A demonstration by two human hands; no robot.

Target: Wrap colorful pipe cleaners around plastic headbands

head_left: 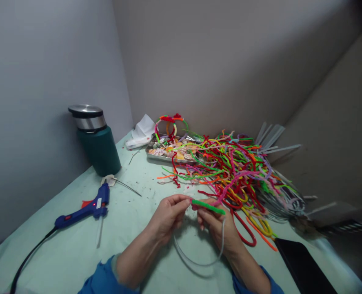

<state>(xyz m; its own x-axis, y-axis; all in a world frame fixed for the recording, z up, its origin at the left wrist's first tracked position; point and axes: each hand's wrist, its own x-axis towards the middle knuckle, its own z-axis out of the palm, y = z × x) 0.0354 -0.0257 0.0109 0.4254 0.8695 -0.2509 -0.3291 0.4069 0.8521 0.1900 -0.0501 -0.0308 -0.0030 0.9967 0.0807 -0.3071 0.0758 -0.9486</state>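
Between my hands is a thin grey headband hoop (199,264), its loop hanging below my fingers. Fuzzy green pipe cleaner (209,207) covers the hoop's upper stretch. My left hand (170,216) is closed in a pinch at the left end of the green part, where a bit of pink shows. With bent fingers, my right hand (219,228) grips the hoop from below on the right. A pink pipe cleaner (232,183) rises from behind the right fingers toward the pile; its exact attachment is hidden.
A large tangle of coloured pipe cleaners (238,163) spreads at the right. Behind it sit a metal tray (168,158) of small decorations and finished-looking hoops (168,119). At left are a blue glue gun (89,208) with a cord and a green bottle (99,151). A black flat object (303,265) lies front right.
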